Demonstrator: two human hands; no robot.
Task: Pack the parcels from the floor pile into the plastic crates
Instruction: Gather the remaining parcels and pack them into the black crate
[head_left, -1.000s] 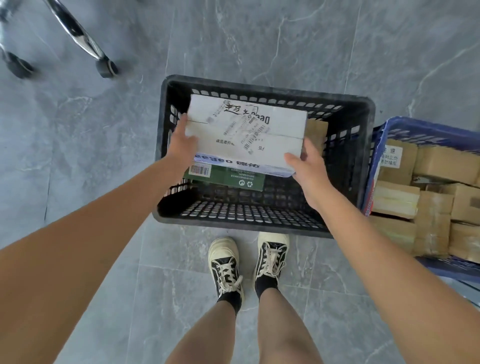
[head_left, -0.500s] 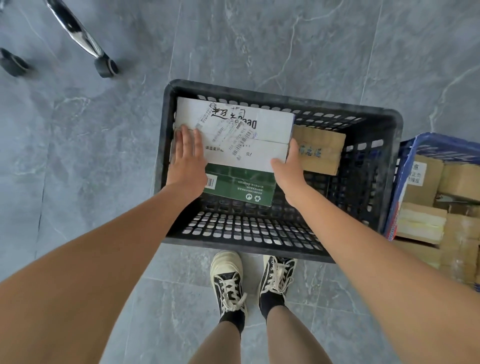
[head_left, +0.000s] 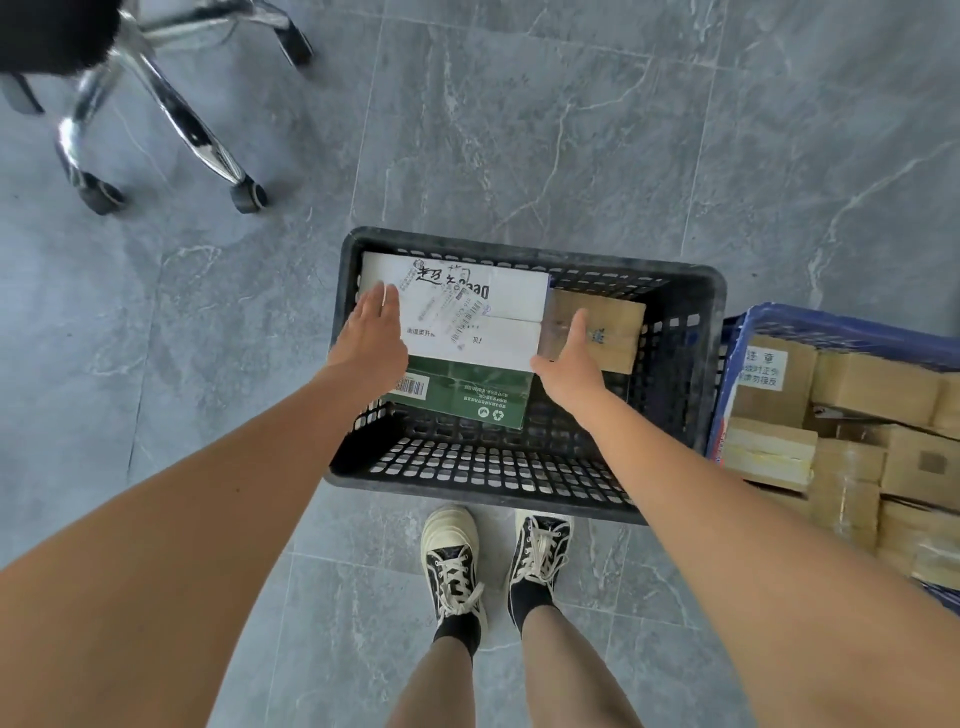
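Where legible, "Dee" (white parcel (head_left: 483, 322))

an office or parcel-sorting room: grey marble-look floor tiles (head_left: 571, 130), a chrome swivel-chair base (head_left: 171, 109) beyond the black crate (head_left: 691, 332), a blue crate (head_left: 737, 374) of taped cartons (head_left: 872, 384) beside it.

Grey marble-veined floor tiles (head_left: 545, 130), evenly lit; a chrome wheeled chair base (head_left: 171, 114) stands top left.
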